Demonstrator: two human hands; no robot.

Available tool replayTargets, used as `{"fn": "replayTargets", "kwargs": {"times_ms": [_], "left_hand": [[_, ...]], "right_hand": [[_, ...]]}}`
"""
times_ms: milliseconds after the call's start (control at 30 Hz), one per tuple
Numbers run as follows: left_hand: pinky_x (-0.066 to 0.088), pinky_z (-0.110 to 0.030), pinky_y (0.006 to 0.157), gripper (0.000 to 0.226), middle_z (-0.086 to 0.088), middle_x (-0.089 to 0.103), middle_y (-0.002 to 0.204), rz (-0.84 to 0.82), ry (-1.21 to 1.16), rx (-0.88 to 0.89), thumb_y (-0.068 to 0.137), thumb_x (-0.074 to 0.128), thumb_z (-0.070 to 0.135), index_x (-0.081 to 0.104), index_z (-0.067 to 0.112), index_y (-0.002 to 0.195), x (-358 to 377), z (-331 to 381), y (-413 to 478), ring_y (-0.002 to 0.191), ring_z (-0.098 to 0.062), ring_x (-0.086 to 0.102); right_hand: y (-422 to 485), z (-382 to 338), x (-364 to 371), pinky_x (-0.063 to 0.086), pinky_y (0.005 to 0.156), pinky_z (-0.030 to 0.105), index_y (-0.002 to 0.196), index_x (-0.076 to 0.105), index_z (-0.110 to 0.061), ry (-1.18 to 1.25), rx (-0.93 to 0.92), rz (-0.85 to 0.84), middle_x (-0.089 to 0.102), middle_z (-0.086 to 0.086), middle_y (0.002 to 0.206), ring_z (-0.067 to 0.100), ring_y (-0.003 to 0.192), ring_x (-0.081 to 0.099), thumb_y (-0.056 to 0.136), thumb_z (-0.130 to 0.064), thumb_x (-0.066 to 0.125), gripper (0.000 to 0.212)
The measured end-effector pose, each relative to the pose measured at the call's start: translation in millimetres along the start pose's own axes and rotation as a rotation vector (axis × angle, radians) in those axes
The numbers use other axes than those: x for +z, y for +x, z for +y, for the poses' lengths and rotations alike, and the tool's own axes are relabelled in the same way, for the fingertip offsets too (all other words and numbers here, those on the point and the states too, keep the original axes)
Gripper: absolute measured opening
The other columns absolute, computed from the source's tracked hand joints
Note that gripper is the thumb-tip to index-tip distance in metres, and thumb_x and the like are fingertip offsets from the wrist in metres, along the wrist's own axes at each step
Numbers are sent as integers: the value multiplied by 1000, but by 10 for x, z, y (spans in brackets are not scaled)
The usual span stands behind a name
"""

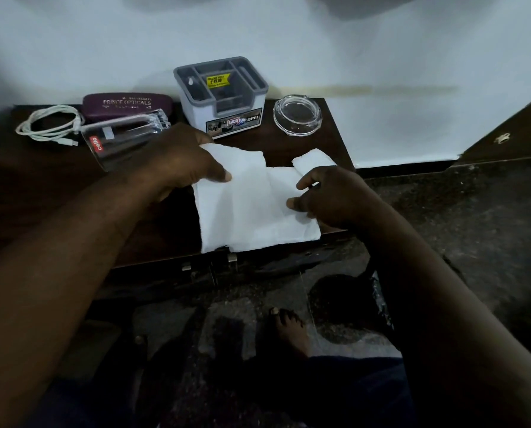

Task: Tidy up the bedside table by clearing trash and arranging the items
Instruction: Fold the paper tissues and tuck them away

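I have both hands, left [177,159] and right [329,196], each grip pinched on the white torn paper tissue [255,205] at centre frame. On the dark wooden table [326,143], the clear plastic tumbler [119,143] lying at upper left, and the coiled white cable [48,125] beside it, look unsorted; most tidying remains, I judge.

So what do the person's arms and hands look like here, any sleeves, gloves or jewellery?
Both forearms are bare right up to the frame edge, with no sleeves showing. The left hand and right hand wear no gloves, and no rings, watch or bracelets can be seen in this dim light.

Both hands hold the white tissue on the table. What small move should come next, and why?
Probably gather the tissue into a ball and lift it away: the left hand and right hand already pinch its edges, and it lies torn and loose at the table front.
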State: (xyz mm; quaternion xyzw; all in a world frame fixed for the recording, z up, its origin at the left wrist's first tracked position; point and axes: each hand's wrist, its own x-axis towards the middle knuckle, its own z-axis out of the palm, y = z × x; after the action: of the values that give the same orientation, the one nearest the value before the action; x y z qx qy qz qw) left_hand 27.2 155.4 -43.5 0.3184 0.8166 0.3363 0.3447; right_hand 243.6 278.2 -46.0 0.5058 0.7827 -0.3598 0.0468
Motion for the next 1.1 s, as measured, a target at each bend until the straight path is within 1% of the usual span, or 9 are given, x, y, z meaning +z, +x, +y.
{"fn": "replayTargets", "kwargs": {"times_ms": [167, 300, 400, 567, 667, 767, 900, 1000, 1100], "left_hand": [[53, -11, 59, 36, 9, 79, 85, -102, -132, 45, 71, 89, 8, 79, 18, 104, -46, 93, -47, 72, -2, 73], [58, -37, 94, 30, -4, 81, 95, -132, -365, 42, 73, 83, -1, 79, 7, 102, -7, 167, -90, 93, -21, 77], [54, -50, 101, 35, -11, 79, 103, -175, -459, 34, 72, 81, -2, 77, 1, 107, 120, 170, -82, 100, -30, 76], [59, -44, 77, 38, -14, 79, 98, -143, -401, -64, 71, 88, 9, 76, 3, 107, 384, 93, -32, 97, -40, 75], [59, -25, 64, 29, -6, 76, 91, -39, -248, -40, 75, 88, 13, 74, 7, 101, 465, 80, 15, 78, -21, 74], [56, -24, 68, 27, 2, 74, 91, 53, -156, 8, 75, 89, 16, 74, 14, 97, 503, 20, 89, 79, -12, 70], [54, -28, 78, 36, 5, 71, 98, 126, -80, 75, 73, 91, 28, 74, 21, 104, 558, -69, 142, 89, -14, 67], [48, -28, 80, 47, 4, 66, 109, 193, -48, 122, 72, 90, 32, 69, 23, 114, 562, -60, 163, 96, -14, 61], [49, -27, 74, 56, 1, 64, 107, 200, -85, 89, 74, 89, 24, 63, 22, 123, 524, -38, 173, 91, -14, 61]], "right_hand": [[5, -28, -8, 59, 97, 47, 114, 71, -23, 12, 11, -8, 73, 5, 111, 28, 104, 72, 75, -44, 91, 49], [13, -38, -30, 60, 92, 48, 111, 71, -14, 83, 22, -43, 74, 6, 105, 28, 99, 73, 81, -39, 88, 43], [11, -92, -112, 55, 66, 33, 113, 66, 1, 72, 57, -162, 66, 12, 90, 24, 75, 65, 97, -21, 72, 28], [43, -109, -217, 43, 55, 18, 102, 58, -16, -30, 54, -121, 54, 3, 84, 9, 64, 46, 104, -13, 58, 4], [81, -86, -194, 48, 65, 17, 109, 61, -18, 4, 22, -135, 57, 5, 98, 7, 70, 49, 104, -13, 58, 7], [65, -75, -153, 57, 84, 40, 103, 60, -15, 68, 39, -118, 63, 11, 97, 22, 78, 59, 100, -13, 65, 6], [35, -16, -41, 51, 63, 34, 118, 61, -17, 202, 55, -61, 66, 10, 99, 24, 73, 59, 86, -20, 82, 38], [25, -18, 10, 60, 93, 48, 125, 66, -22, 172, 70, 7, 68, 10, 123, 33, 108, 68, 77, -26, 89, 54], [-17, -43, -4, 57, 101, 49, 123, 69, -17, 110, 48, 27, 69, 11, 125, 33, 117, 67, 80, -26, 88, 47]]}}
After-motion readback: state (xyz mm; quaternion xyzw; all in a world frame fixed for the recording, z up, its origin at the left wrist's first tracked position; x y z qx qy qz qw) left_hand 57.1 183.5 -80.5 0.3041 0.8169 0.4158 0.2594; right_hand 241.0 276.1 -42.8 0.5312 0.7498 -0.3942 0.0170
